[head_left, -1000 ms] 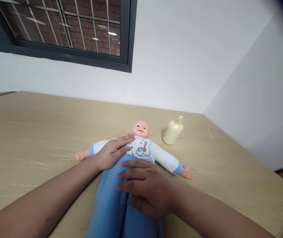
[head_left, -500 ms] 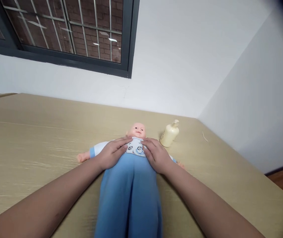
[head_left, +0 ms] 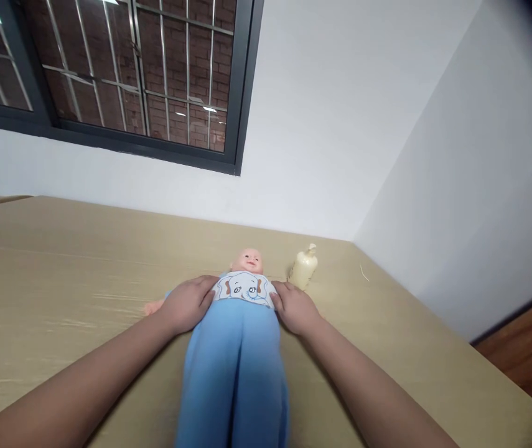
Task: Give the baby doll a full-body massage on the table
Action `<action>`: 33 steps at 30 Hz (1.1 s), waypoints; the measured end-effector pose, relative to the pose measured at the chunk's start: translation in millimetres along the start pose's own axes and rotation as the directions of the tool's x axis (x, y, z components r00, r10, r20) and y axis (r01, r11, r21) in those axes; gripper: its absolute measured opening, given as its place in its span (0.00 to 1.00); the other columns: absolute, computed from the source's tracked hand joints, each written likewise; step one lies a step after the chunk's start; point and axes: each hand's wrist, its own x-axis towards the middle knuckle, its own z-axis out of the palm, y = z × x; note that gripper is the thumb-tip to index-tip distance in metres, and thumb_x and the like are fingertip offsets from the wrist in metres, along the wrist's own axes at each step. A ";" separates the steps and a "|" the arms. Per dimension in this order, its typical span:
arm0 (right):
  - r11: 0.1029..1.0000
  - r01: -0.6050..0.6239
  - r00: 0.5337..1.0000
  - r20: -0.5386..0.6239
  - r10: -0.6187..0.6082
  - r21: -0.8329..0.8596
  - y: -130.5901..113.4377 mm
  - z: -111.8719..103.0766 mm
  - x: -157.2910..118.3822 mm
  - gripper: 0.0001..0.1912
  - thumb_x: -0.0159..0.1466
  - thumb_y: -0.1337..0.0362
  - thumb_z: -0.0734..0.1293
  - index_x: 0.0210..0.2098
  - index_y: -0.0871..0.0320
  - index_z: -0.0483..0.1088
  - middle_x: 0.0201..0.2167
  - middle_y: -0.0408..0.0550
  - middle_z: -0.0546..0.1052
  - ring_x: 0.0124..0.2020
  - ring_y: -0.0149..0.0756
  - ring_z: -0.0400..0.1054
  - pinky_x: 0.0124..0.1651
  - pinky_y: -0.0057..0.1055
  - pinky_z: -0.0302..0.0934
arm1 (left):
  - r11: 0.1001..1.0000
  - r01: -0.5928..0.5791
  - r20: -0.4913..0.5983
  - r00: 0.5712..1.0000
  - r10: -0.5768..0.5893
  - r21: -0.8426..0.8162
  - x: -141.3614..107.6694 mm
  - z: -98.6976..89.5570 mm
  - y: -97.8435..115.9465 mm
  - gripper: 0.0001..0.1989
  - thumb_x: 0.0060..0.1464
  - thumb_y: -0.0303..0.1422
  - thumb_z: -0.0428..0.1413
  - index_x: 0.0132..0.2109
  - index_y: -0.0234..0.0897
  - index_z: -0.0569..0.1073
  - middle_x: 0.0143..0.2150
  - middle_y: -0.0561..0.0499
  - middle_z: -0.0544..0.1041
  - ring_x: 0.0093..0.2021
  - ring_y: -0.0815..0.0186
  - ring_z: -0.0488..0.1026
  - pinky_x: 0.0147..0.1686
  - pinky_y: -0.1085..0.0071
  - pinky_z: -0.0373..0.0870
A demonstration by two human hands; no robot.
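Observation:
A baby doll (head_left: 249, 261) lies on its back on the table, smiling face up, in a white top with an elephant print (head_left: 244, 289) and long blue trousers (head_left: 238, 367). My left hand (head_left: 191, 303) rests flat against the left edge of the top, over the doll's arm, whose small hand shows beyond my wrist. On the right edge of the top lies my right hand (head_left: 296, 306), fingers extended and holding nothing. The doll's other arm is mostly hidden beneath it.
A pale yellow pump bottle (head_left: 303, 267) stands just beyond my right hand. A thin pale strip (head_left: 363, 272) lies farther right on the tan table (head_left: 83, 242). Behind are a white wall and a barred window (head_left: 139, 74).
Both hands have slid outward from the middle of the chest to its sides, uncovering the elephant print. The camera view has tilted up and shifted slightly.

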 end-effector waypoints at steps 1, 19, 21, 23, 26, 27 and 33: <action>1.000 -0.005 1.000 0.016 0.005 0.001 3.8 -2.0 -3.9 0.23 0.74 0.51 0.51 0.58 0.53 0.68 0.47 0.54 0.77 0.48 0.45 0.71 0.45 0.35 0.59 | 0.999 -0.006 0.015 1.000 0.005 0.050 -4.2 -1.0 -4.0 0.25 0.68 0.39 0.40 0.66 0.40 0.68 0.64 0.45 0.73 0.62 0.54 0.70 0.59 0.57 0.67; 0.889 -0.333 0.941 0.168 0.294 0.314 89.5 -26.2 -53.3 0.16 0.53 0.52 0.74 0.32 0.56 0.72 0.29 0.45 0.76 0.30 0.36 0.67 0.31 0.29 0.53 | 0.885 0.449 -0.028 0.893 -0.449 0.126 -49.8 -43.5 -59.9 0.24 0.54 0.57 0.54 0.34 0.40 0.77 0.38 0.42 0.80 0.41 0.47 0.76 0.34 0.64 0.64; 0.783 -0.394 0.918 0.235 0.318 0.480 96.5 -18.0 -52.6 0.18 0.53 0.51 0.75 0.35 0.56 0.70 0.26 0.42 0.74 0.26 0.33 0.64 0.29 0.28 0.53 | 0.832 0.552 -0.012 0.833 -0.553 0.059 -49.8 -43.9 -57.6 0.24 0.52 0.58 0.55 0.34 0.40 0.76 0.35 0.43 0.80 0.37 0.49 0.76 0.30 0.66 0.62; 0.615 -0.434 0.901 0.320 0.294 0.658 102.5 -10.9 -52.4 0.21 0.54 0.50 0.76 0.38 0.56 0.69 0.23 0.39 0.71 0.23 0.31 0.62 0.27 0.27 0.53 | 0.798 0.601 0.018 0.799 -0.601 -0.041 -51.0 -43.5 -57.7 0.24 0.50 0.58 0.57 0.36 0.40 0.76 0.34 0.45 0.80 0.36 0.51 0.76 0.29 0.68 0.62; 0.354 -0.438 0.896 0.367 0.249 0.826 107.6 -6.4 -51.8 0.23 0.54 0.50 0.77 0.38 0.58 0.70 0.24 0.40 0.72 0.24 0.28 0.63 0.28 0.26 0.56 | 0.767 0.590 0.075 0.802 -0.593 -0.252 -53.3 -40.6 -62.5 0.23 0.51 0.56 0.58 0.38 0.39 0.76 0.31 0.49 0.78 0.32 0.58 0.74 0.28 0.71 0.62; 0.284 -0.425 0.899 0.364 0.244 0.859 108.4 -6.6 -51.4 0.23 0.54 0.50 0.78 0.37 0.59 0.71 0.26 0.42 0.73 0.25 0.28 0.64 0.30 0.26 0.57 | 0.732 0.585 0.109 0.801 -0.589 -0.349 -54.0 -39.1 -65.0 0.23 0.53 0.55 0.57 0.37 0.38 0.75 0.28 0.51 0.76 0.28 0.62 0.71 0.26 0.72 0.60; 0.004 -0.393 0.902 0.384 0.198 0.920 112.0 -12.7 -50.8 0.24 0.53 0.53 0.80 0.43 0.61 0.76 0.36 0.49 0.76 0.32 0.30 0.70 0.40 0.29 0.65 | 0.337 0.499 0.249 0.783 -0.570 -0.798 -56.7 -34.9 -76.1 0.19 0.51 0.46 0.64 0.40 0.33 0.78 0.28 0.50 0.74 0.24 0.71 0.65 0.21 0.77 0.59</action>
